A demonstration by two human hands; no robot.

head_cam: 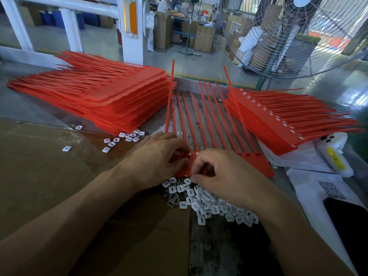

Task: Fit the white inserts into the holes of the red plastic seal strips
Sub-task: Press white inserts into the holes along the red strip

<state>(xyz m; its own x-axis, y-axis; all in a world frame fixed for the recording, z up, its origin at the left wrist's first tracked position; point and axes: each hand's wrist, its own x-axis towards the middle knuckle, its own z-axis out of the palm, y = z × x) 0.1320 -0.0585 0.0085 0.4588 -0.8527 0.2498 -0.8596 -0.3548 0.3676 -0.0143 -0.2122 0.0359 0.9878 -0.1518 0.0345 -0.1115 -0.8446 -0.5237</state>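
Hands meet at mid-counter (49, 176) — left hand (157, 156) pinning the thin, floppy red seal strip (256, 166) by its stiffer tab, right hand (225, 176) pinching what looks like one small, light, slippery white insert off the loose insert pile (207, 206) — best held by its edges.

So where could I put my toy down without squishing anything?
Bare cardboard lies left of the left hand, below the left red stack. It's crowded in the middle: the white inserts, the seal strip sheet and the right hand. Papers fill the right.
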